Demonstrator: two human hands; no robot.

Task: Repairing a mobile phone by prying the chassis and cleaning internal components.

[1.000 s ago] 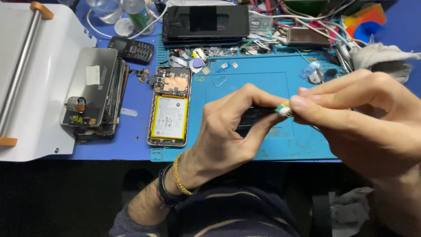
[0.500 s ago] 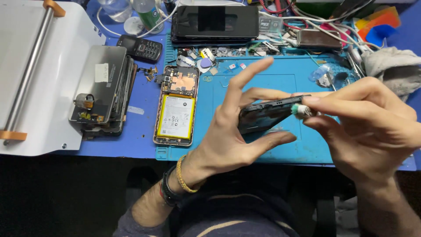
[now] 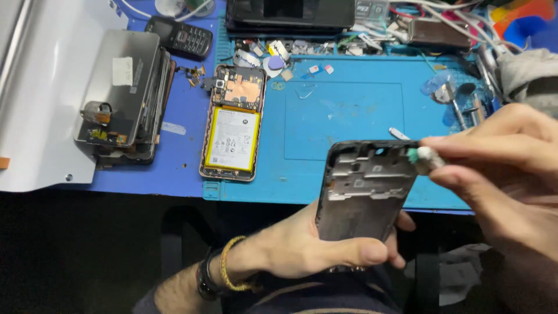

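The phone frame (image 3: 365, 189) looks like matt black plastic with dull metal plates. Behind it, the blue mat (image 3: 343, 110) appears smooth, rubbery, slightly scuffed; left of the mat, an opened phone (image 3: 232, 125) shows a glossy yellow-edged battery.

Only the person's 2 bare hands, 1 forearm and a bit of clothing show. Left hand (image 3: 314, 247) is bare, no glove, no rings visible; thumbnail is short and plain. Left wrist carries 2 bands side by side: a yellow-gold beaded bracelet (image 3: 225, 264) nearer the hand, and a black band (image 3: 203, 276) just behind it, touching or almost touching. Left forearm is bare, no sleeve reaching the wrist. Right hand (image 3: 505, 174) is bare too, no glove, no ring or watch seen; its wrist is cut off by the frame edge. Below the hands, dark clothing (image 3: 325, 296) with a thin lighter stripe across it.
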